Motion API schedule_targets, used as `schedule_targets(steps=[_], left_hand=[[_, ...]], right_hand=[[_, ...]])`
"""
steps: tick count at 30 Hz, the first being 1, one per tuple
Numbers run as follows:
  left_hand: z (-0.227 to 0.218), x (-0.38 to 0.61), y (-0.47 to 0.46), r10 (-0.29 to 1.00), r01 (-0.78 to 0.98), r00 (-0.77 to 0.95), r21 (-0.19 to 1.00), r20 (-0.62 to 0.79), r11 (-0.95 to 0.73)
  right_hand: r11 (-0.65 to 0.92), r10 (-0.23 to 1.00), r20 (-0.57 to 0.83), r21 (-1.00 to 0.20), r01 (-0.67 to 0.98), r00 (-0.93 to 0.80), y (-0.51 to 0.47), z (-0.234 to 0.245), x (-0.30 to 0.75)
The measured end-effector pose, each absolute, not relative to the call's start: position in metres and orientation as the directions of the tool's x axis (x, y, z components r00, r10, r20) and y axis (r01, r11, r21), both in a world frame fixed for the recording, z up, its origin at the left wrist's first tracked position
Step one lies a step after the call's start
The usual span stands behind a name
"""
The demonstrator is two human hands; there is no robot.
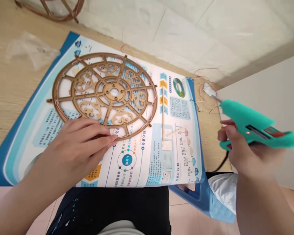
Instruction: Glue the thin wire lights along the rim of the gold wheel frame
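A bronze-coloured, wheel-shaped ornamental frame (114, 92) lies flat on a printed poster sheet, thin wire running along parts of its rim. My left hand (84, 137) is closed at the near edge of this frame, fingers together on the rim; its fingertips partly hide what they pinch. To the right, my right hand (240, 147) is wrapped round a teal hot glue gun (250, 119) with a small red light glowing on its side. Its nozzle points left and away, close to a crumpled white piece (209, 89).
The poster sheet (134, 156) covers much of the wooden table (5, 85). Two thin sticks, one a long wooden stick (163, 114), lie on it. Loose wires (202, 101) are at the right edge, clear plastic (31, 49) at the left. A blue stool (210, 202) stands below.
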State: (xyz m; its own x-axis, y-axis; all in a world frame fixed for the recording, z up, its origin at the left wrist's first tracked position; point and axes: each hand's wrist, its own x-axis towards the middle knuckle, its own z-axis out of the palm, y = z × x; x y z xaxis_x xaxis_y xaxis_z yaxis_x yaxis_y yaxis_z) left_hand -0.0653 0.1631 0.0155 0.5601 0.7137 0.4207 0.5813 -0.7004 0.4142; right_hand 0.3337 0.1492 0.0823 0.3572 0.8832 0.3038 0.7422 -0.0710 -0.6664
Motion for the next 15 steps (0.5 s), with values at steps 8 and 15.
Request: schedule_targets(steps=[8, 15], left_hand=[[0.014, -0.061, 0.162, 0.679, 0.603, 0.511, 0.343, 0.527, -0.721], [0.020, -0.056, 0.157, 0.669, 0.634, 0.490, 0.298, 0.559, -0.714]], right_hand=[[-0.281, 0.874, 0.064, -0.741, 0.610, 0.481, 0.189, 0.048, 0.391], [-0.106, 0.982, 0.022, -0.758, 0.644, 0.187, 0.217, 0.047, 0.358]])
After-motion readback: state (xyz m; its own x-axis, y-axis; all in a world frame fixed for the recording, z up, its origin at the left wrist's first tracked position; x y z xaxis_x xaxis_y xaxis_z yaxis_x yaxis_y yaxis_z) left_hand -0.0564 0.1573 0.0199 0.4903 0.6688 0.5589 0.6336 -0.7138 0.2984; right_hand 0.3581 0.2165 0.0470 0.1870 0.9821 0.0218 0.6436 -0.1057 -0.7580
